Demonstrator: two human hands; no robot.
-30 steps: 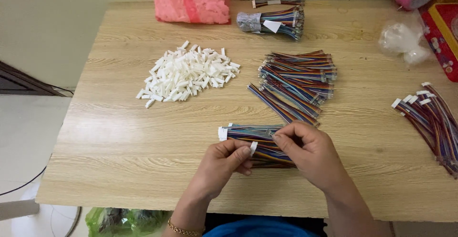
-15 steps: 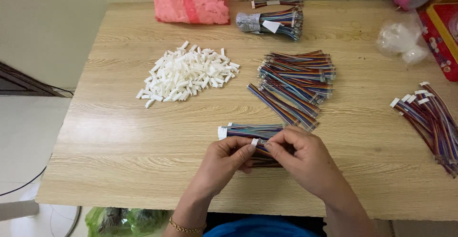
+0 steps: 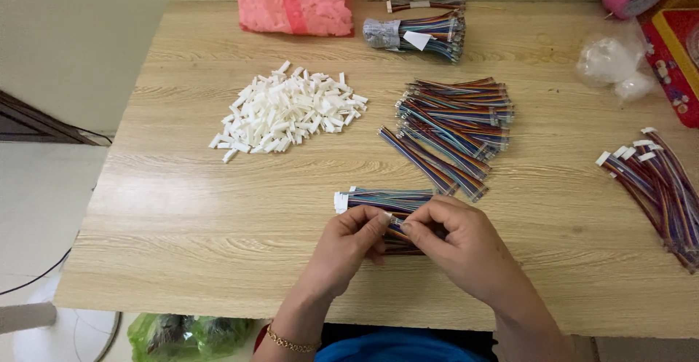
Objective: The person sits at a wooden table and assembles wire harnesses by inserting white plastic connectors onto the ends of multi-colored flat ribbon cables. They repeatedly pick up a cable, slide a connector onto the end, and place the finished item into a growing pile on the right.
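**Fitting white housings to ribbon leads: a good share done, more waiting**

Nearest us, at six o'clock on the table (image 3: 182, 238), our left hand (image 3: 348, 242) and right hand (image 3: 459, 245) meet fingertip to fingertip. Both are pinched on one multicoloured wire lead (image 3: 395, 225), with what looks like a small white connector at the meeting point; the detail is too small to be sure.

Just beyond the hands lies a small bundle of leads with white ends (image 3: 382, 199), touching the knuckles. We judge these to be pieces already fitted.

Further out, toward twelve o'clock, a larger stack of bare-ended leads (image 3: 455, 122) lies, apparently awaiting housings. At eleven o'clock the heap of loose white connectors (image 3: 287, 111) is large, so we judge plenty of work remains.

At three o'clock another pile of capped leads (image 3: 655, 187) lies well apart from the hands, likely finished.

Farthest away, a taped bundle of wires (image 3: 419, 33) and a pink bag of connectors (image 3: 295, 1) sit unopened at the table's far edge.
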